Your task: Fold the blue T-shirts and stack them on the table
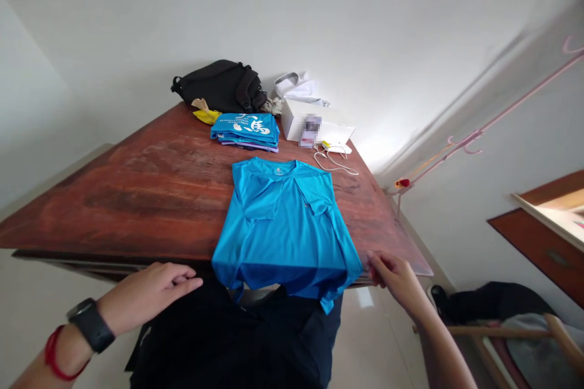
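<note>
A blue T-shirt (285,225) lies on the wooden table (150,194), collar away from me. Both its sleeves are folded inward across the body, and the hem hangs over the near edge. My left hand (166,279) is at that edge, left of the shirt and apart from it. Its fingers are loosely curled, with a gap to the thumb and nothing held. Close to the shirt's lower right side is my right hand (390,270), fingers bent and slightly parted. No cloth shows in its fingers.
Folded blue shirts (246,132) are stacked behind the T-shirt, near a black bag (219,88) and a yellow item (206,115). A white box (292,118) and white cable (335,164) sit at back right. To the right are a pink hook rack (456,143) and a wooden chair (497,332).
</note>
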Action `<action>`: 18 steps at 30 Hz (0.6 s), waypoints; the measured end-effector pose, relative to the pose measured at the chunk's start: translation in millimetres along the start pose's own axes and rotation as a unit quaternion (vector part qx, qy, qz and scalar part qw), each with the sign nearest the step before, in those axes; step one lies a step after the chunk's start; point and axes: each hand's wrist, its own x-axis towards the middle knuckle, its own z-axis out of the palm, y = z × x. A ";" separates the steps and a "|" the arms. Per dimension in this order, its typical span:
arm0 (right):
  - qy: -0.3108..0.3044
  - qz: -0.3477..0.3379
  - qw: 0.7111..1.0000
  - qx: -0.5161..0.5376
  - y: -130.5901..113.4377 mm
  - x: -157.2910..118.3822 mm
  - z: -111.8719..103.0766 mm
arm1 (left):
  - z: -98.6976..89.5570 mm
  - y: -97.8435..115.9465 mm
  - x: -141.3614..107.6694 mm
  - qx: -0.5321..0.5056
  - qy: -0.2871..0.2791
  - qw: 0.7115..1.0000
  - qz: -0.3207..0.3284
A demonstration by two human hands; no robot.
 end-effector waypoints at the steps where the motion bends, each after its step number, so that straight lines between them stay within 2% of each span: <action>1: -0.017 0.019 1.000 0.008 8.0 -10.4 2.2 | 3.7 0.5 2.2 -0.003 -0.033 0.999 0.023; 4: -0.057 0.040 0.998 0.011 37.4 -31.8 16.1 | 21.7 -2.7 8.4 -0.016 -0.097 0.994 0.057; 7: -0.056 0.010 0.998 0.023 71.4 -39.0 40.6 | 45.3 -16.4 18.5 -0.006 -0.132 0.991 0.021; 10: -0.058 -0.004 0.996 0.061 99.8 -36.5 69.9 | 73.5 -32.5 34.9 -0.052 -0.162 0.985 -0.005; 13: -0.055 -0.021 0.993 0.101 116.6 -29.8 94.7 | 105.5 -40.1 51.2 -0.138 -0.144 0.980 0.023; 15: -0.032 -0.030 0.991 0.127 122.4 -25.2 106.1 | 126.3 -41.3 58.5 -0.176 -0.105 0.977 0.050; 18: -0.004 -0.021 0.987 0.162 128.3 -20.3 116.6 | 149.6 -43.3 61.8 -0.162 -0.042 0.984 0.059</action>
